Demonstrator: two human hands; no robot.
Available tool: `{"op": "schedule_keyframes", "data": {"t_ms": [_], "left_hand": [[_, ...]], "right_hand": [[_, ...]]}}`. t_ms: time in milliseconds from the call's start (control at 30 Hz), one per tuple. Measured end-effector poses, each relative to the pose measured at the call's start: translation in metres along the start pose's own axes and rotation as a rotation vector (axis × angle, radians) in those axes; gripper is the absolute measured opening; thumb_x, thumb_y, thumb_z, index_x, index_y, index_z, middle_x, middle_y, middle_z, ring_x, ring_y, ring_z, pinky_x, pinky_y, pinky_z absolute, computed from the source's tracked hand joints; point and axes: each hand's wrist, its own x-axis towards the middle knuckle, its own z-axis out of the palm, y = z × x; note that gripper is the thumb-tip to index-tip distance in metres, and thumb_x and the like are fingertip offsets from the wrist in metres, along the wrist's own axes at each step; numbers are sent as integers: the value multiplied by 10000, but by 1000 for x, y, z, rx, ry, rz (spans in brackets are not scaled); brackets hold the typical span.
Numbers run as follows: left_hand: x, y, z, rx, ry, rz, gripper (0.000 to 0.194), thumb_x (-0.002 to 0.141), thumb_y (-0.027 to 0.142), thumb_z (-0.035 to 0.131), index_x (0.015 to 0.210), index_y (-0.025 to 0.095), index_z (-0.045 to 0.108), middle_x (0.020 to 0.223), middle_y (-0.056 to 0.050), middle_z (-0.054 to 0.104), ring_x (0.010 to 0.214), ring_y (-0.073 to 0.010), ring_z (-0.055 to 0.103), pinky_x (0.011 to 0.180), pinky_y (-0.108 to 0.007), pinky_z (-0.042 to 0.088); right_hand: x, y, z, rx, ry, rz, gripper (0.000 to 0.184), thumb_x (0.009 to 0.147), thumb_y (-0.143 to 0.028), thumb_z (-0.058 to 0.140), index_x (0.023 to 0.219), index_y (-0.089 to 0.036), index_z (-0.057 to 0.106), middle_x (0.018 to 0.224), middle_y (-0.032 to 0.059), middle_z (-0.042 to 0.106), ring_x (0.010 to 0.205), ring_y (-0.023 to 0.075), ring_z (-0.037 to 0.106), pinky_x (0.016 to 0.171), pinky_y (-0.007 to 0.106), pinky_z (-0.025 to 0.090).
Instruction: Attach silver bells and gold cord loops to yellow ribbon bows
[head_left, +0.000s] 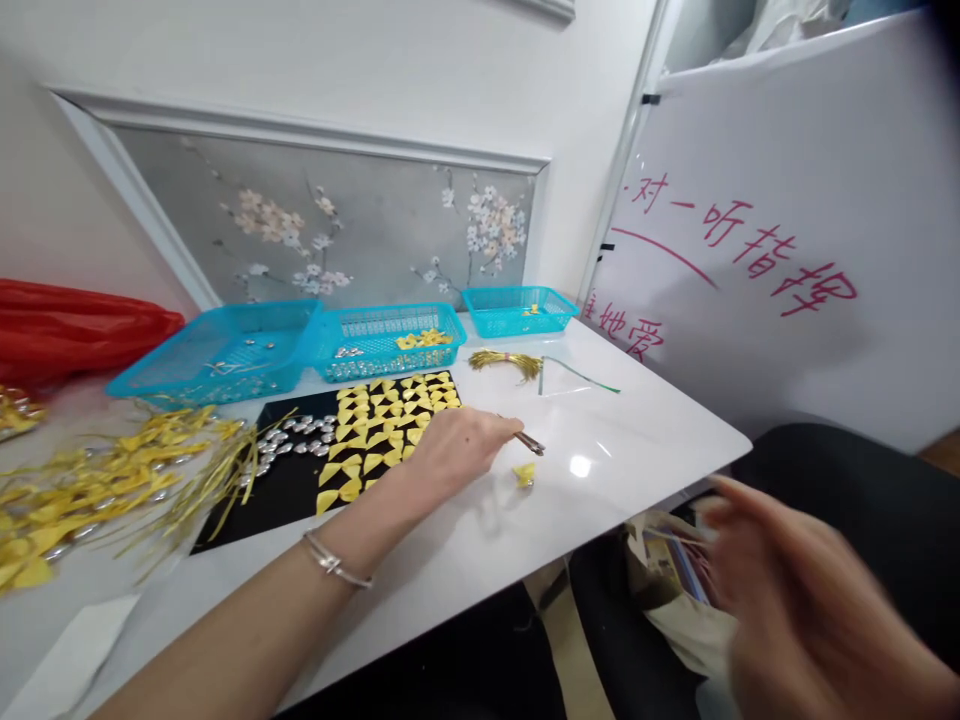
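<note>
My left hand (465, 440), with a silver bangle on the wrist, reaches over the white table. Its closed fingers hold a small metal tool (531, 443) that looks like nail clippers; its exact kind is unclear. Just below the tool's tip, a yellow bow (524, 475) with a shiny bit lies on the tabletop. Beside the left hand, a black board (259, 520) carries rows of yellow bows (375, 430) and a cluster of silver beads (296, 440). My right hand (810, 600) is off the table's right edge, smeared by motion; its fingers cannot be made out.
Blue baskets (390, 318) line the wall, some holding beads and yellow pieces. A bundle of gold ties (504, 364) and a green strip (581, 373) lie behind the tool. Strung yellow bows (112, 480) spread at left. A bag (682, 590) sits below the table, near a whiteboard (787, 200).
</note>
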Motion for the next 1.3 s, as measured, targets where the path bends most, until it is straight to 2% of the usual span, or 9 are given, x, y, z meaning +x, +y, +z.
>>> {"op": "schedule_keyframes", "data": {"t_ms": [133, 233, 333, 533, 700, 833, 1000, 1167, 1300], "left_hand": [[-9, 10, -22, 37, 87, -11, 299, 972, 151, 480, 1126, 279, 700, 807, -40, 760, 759, -210, 706, 618, -301, 487], [-5, 13, -26, 75, 60, -55, 264, 961, 142, 495, 1107, 241, 692, 819, -45, 744, 769, -221, 701, 643, -331, 514], [8, 10, -16, 93, -16, -112, 236, 952, 280, 590, 1158, 172, 630, 1067, -66, 695, 877, -207, 684, 759, -398, 575], [28, 8, 14, 55, -145, -183, 321, 936, 301, 618, 1229, 171, 594, 1234, -98, 637, 1011, -247, 661, 837, -455, 567], [23, 8, 23, -22, -146, -226, 325, 937, 301, 616, 1234, 174, 591, 1240, -98, 634, 1015, -248, 659, 839, -457, 566], [14, 9, 15, -109, -68, -282, 333, 938, 309, 614, 1240, 172, 584, 1236, -97, 634, 998, -243, 665, 826, -452, 572], [-29, 10, -12, -279, 69, -384, 362, 974, 277, 506, 1328, 246, 581, 777, -13, 697, 743, -204, 671, 708, -347, 515], [-117, 10, -23, -535, 118, -527, 426, 963, 433, 436, 1270, 218, 637, 545, 62, 495, 502, -138, 496, 487, -237, 360], [-177, 16, -18, -1173, 95, -780, 615, 903, 593, 432, 1256, 115, 590, 513, 101, 320, 476, -125, 288, 446, -239, 222]], "right_hand": [[7, -18, 37, 71, -364, -9, 259, 978, -327, 497, 1115, -185, 663, 1035, 92, 675, 883, 202, 650, 746, 310, 514], [12, -18, 46, 131, -350, 24, 247, 990, -299, 467, 1090, -184, 662, 983, 73, 671, 848, 185, 640, 728, 294, 499], [15, -19, 41, 124, -277, 10, 211, 983, -293, 482, 1055, -209, 661, 913, 41, 659, 752, 163, 612, 660, 271, 463], [2, -6, 58, -139, -687, -8, 74, 903, -215, 590, 909, -211, 663, 841, 17, 640, 657, 169, 584, 628, 282, 388], [-21, 0, 84, -153, -746, 11, 151, 873, -131, 556, 751, -194, 620, 795, 32, 611, 647, 189, 575, 579, 279, 301], [-17, -3, 87, -31, -743, 45, 180, 921, -176, 478, 756, -202, 546, 756, 15, 583, 671, 175, 556, 624, 267, 350], [15, -13, 86, 152, -798, 77, 158, 938, -264, 468, 792, -212, 497, 672, -32, 534, 604, 134, 485, 593, 234, 373], [36, -43, 85, 309, -985, 47, 155, 929, -285, 499, 796, -207, 521, 672, -48, 502, 606, 110, 443, 545, 206, 355], [28, -75, 91, 502, -1105, 47, 165, 938, -289, 522, 800, -197, 517, 683, -47, 472, 623, 102, 413, 551, 204, 342]]}}
